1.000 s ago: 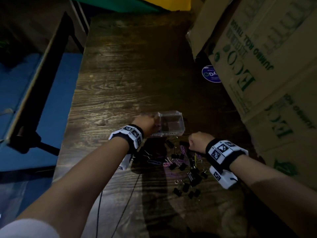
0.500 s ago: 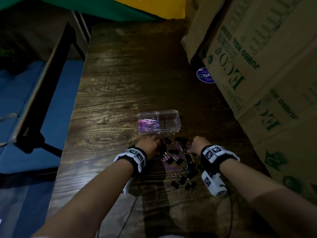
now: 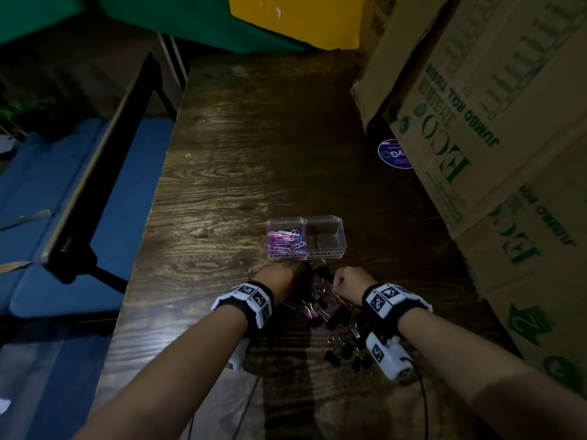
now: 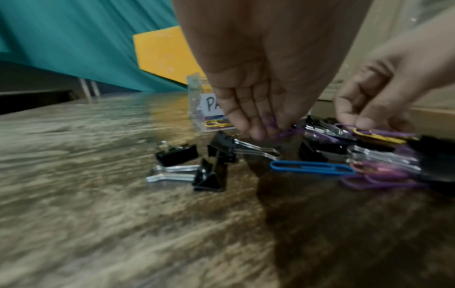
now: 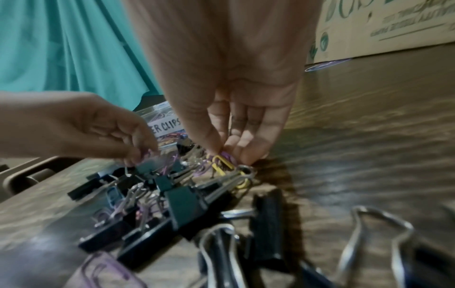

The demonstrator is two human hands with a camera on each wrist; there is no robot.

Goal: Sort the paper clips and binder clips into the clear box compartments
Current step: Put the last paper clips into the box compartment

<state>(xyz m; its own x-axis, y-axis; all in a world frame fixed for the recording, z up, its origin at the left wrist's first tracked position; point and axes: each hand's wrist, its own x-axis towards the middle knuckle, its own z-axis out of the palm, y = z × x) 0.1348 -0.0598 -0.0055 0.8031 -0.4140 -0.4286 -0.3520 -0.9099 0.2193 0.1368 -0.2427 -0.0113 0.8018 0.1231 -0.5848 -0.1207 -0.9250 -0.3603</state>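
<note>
Dim table (image 3: 241,173): left hand (image 3: 279,277) pinches purple clips (image 4: 283,132), right hand (image 3: 349,282) pinches a yellow clip (image 5: 222,162); tangled binder clips (image 5: 182,202) may snag and ride along.

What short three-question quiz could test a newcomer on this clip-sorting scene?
1. True or false: the compartment labelled for binder clips in the clear box already holds several clips.
2. Which colour of paper clip is the right hand pinching along with a purple one? A) yellow B) green C) white
3. Fill in: the loose blue paper clip lies on the ______ table.

Key
1. False: that side looks empty; the coloured paper clips sit in the other one.
2. A: a yellow paper clip.
3. Wooden.
</note>
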